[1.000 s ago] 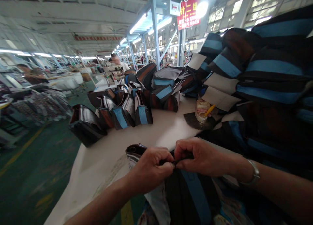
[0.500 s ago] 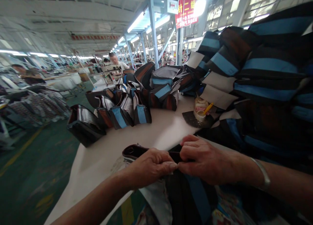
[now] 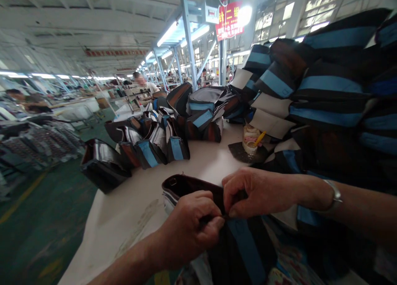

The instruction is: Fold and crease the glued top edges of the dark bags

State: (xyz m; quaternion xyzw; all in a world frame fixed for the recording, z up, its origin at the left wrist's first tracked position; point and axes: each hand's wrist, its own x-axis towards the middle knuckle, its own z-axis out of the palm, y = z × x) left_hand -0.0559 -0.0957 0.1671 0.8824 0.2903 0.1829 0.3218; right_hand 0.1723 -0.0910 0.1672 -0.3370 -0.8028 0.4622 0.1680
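A dark bag with a blue stripe [image 3: 245, 247] lies at the near edge of the white table [image 3: 204, 163], its open mouth toward the left. My left hand [image 3: 189, 229] is closed and pinches the bag's upper edge. My right hand [image 3: 257, 192], with a metal bangle on the wrist, is also closed and grips the same edge right beside the left one. The fingertips of both hands nearly touch at the rim.
A tall heap of dark bags with blue stripes [image 3: 325, 99] fills the right side. More bags [image 3: 155, 142] stand in a row across the table's middle. A small pot with a yellow stick [image 3: 251, 138] sits on a dark patch. Other workers [image 3: 141, 81] sit far back.
My right hand has shifted slightly up and back along the bag's rim, while my left hand has dropped lower and nearer. The bag's mouth shows wider open.
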